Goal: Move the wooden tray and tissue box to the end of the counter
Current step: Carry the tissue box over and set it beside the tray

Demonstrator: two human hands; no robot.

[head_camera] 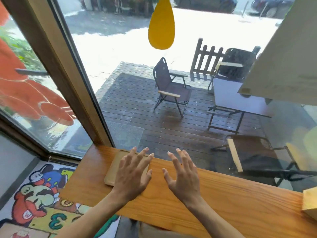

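A flat, pale wooden tray (pixel 113 170) lies near the left end of the orange-brown wooden counter (pixel 231 200), against the window. My left hand (pixel 132 174) hovers over the tray's right part with fingers spread, holding nothing. My right hand (pixel 183 176) is just to its right, above the bare counter, fingers also spread and empty. At the far right edge a light wooden box corner (pixel 310 201) stands on the counter; it may be the tissue box, mostly cut off by the frame.
A large window with a brown frame (pixel 72 83) runs behind the counter. A yellow balloon shape (pixel 161 24) hangs on the glass. Outside are folding chairs and a table on a deck. A cartoon rug (pixel 42 194) covers the floor at left.
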